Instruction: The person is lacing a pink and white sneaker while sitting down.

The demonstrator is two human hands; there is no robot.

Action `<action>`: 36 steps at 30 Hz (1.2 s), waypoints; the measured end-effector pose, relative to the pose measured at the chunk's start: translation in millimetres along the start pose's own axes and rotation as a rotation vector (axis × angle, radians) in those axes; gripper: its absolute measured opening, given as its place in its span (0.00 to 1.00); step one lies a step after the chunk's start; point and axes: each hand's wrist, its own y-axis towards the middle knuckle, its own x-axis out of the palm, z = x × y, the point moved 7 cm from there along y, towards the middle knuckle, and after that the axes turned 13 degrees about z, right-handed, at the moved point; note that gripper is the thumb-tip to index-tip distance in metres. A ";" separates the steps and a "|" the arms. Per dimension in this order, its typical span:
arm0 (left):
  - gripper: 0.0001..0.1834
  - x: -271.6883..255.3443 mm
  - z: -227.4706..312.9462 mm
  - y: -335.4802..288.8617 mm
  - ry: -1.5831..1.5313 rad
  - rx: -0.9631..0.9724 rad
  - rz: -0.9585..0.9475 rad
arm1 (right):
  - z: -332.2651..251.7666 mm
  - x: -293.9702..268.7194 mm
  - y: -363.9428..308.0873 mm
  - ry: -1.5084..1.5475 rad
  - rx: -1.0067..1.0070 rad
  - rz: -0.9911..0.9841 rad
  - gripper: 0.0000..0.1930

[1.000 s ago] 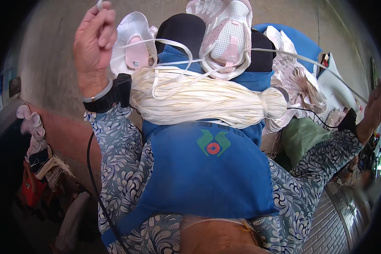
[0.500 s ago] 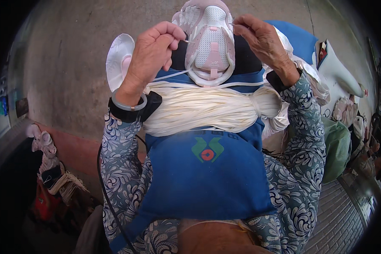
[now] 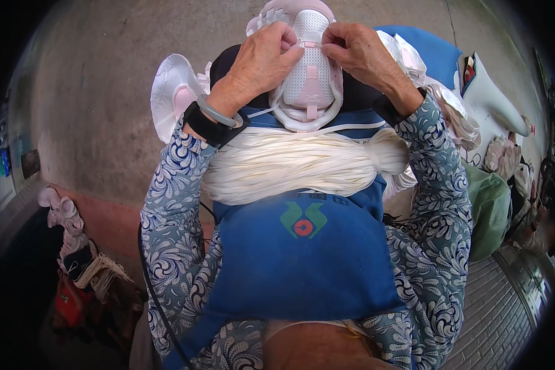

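Note:
A pink and white sports shoe [image 3: 308,80] lies on my lap, its mesh tongue facing up and its heel opening toward me. My left hand [image 3: 262,61] is closed in a pinch at the left edge of the tongue. Opposite it, my right hand [image 3: 364,58] pinches at the right edge. A thin white shoelace seems to run across the tongue between my fingertips, which partly hide it. More white shoelace [image 3: 354,126] trails out past the heel. Nearer me, a thick bundle of cream-white laces [image 3: 290,166] lies across my blue apron [image 3: 302,265].
White and pink shoe parts [image 3: 174,98] sit left of my lap, with more shoe uppers [image 3: 456,117] at the right. Farther right are a white curved seat [image 3: 490,102] and a green bag [image 3: 488,213]. A black cable [image 3: 151,277] runs along my left sleeve.
Both hands have moved inward over the tongue, the left one up and to the right. Their fingertips are now close together, where before they were apart on either side of the shoe.

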 end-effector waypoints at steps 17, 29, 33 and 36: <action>0.08 4.4 30.9 -5.6 0.347 0.687 0.220 | 0.3 7.5 7.2 -0.115 -0.029 -0.115 0.08; 0.06 -5.7 43.9 -12.5 0.272 0.695 0.177 | -16.5 0.2 6.8 -0.037 0.059 -0.205 0.09; 0.06 -7.4 50.6 -14.0 0.272 0.765 0.186 | -12.5 0.0 7.1 -0.003 0.062 -0.172 0.09; 0.06 1.1 45.7 -10.7 0.396 0.740 0.106 | -8.4 2.6 6.6 0.021 0.093 -0.187 0.09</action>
